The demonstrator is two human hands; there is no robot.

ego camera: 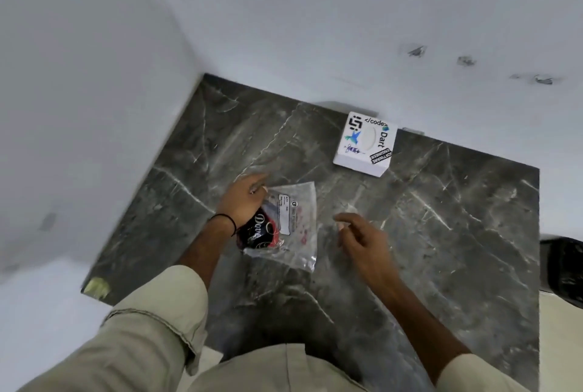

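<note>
1. Clear plastic bag [299, 218] lies flat on the dark marble table [441, 234], about in the middle between the left and right edges and a little closer to the near edge than to the far one.
2. Inside the bag, at its left near side, there is a black and red packet [257, 232] with white letters on it.
3. The left hand [244, 202] rests on the left far corner of the bag, partly over the packet. Its fingers [257, 178] point toward the far left corner of the table. I cannot tell if they pinch the plastic or only lie on it.
4. A black band [225, 221] is around the left wrist.
5. The right hand [362, 240] hovers over the table just beside the right edge of the bag and is apart from it. Its fingers [345, 218] are loosely curled, with a narrow gap, and hold nothing.
6. A white box [364, 144] with stickers on top stands at the far edge of the table, against the wall, well apart from both hands.
7. Something black and shiny [564, 268] shows past the right edge of the table.
</note>
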